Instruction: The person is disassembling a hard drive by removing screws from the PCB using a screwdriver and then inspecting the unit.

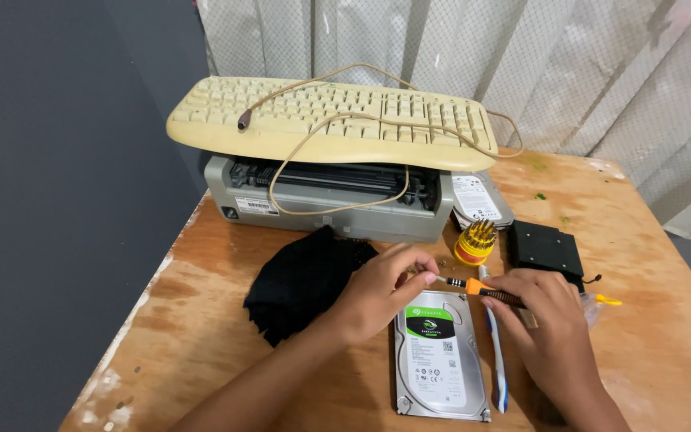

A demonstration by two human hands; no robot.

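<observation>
My right hand (544, 320) grips an orange and black screwdriver (481, 291) by its handle, held level above the table. My left hand (381, 290) pinches the metal tip of that screwdriver between thumb and fingers. Just below both hands a silver hard drive (440, 364) with a white, green and black label lies flat on the wooden table (649, 232). A blue and white toothbrush (496, 360) lies along the drive's right side.
A black cloth (301, 280) lies left of my left hand. Behind are a grey printer (321, 200) with a yellowed keyboard (329, 120) on top, a round bit holder (475, 242), more drives (480, 198) and a black square part (544, 246).
</observation>
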